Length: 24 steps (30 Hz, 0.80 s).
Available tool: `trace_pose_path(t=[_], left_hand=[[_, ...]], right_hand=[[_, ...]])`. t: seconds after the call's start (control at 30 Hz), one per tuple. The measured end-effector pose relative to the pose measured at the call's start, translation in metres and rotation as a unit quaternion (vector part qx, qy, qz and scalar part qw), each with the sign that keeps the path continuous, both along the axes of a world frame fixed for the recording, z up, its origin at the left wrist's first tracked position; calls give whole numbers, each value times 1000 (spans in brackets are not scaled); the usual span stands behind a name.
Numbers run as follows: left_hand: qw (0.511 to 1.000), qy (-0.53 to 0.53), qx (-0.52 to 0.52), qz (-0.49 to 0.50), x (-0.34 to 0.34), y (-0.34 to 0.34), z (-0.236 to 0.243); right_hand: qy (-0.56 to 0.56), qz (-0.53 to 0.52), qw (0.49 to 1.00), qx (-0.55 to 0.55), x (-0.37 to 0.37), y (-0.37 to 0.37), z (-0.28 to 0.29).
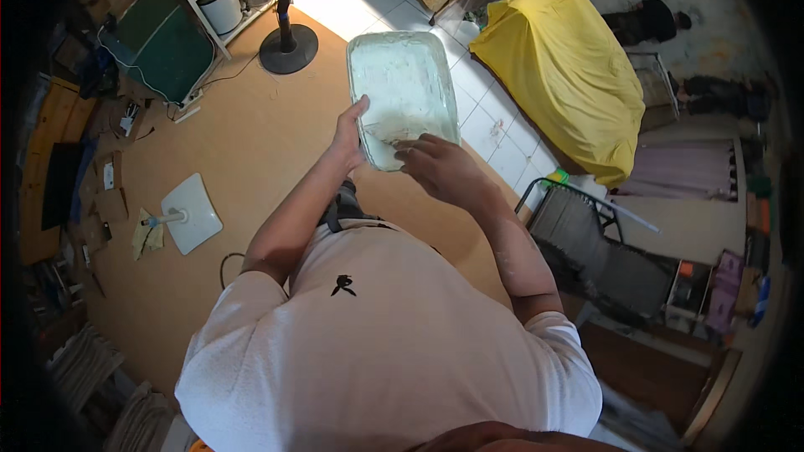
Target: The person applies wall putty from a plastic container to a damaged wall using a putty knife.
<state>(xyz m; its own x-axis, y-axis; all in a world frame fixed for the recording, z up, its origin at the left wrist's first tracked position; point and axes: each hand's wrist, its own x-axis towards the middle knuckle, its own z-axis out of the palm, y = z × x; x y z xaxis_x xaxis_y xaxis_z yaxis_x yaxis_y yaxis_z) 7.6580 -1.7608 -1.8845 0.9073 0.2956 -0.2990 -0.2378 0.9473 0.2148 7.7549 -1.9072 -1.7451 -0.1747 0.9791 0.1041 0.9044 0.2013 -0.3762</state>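
A left hand [347, 138] is clasping a pale tray [398, 75] by its left edge, the tray extending forward beyond the fingers. The right hand [442, 171] is curling over its near end, grip indiscernible; hard pressing could be tipping the one-sided hold.

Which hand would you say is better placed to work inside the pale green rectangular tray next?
Probably the right hand: it reaches over the lower inside of the tray, whereas the left hand grips the tray's left edge and seems needed there.
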Motion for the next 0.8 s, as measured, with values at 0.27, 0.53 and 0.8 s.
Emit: trace_pose_path(t=[0.27, 0.53, 0.8], left_hand=[[997, 48, 59, 16, 282, 250, 30], [994, 51, 55, 74, 572, 424, 28], [970, 74, 1, 231, 818, 610, 37]], right_hand=[[79, -111, 988, 68, 315, 248, 27], [248, -198, 945, 76, 636, 412, -4], [291, -242, 925, -21, 934, 620, 9]])
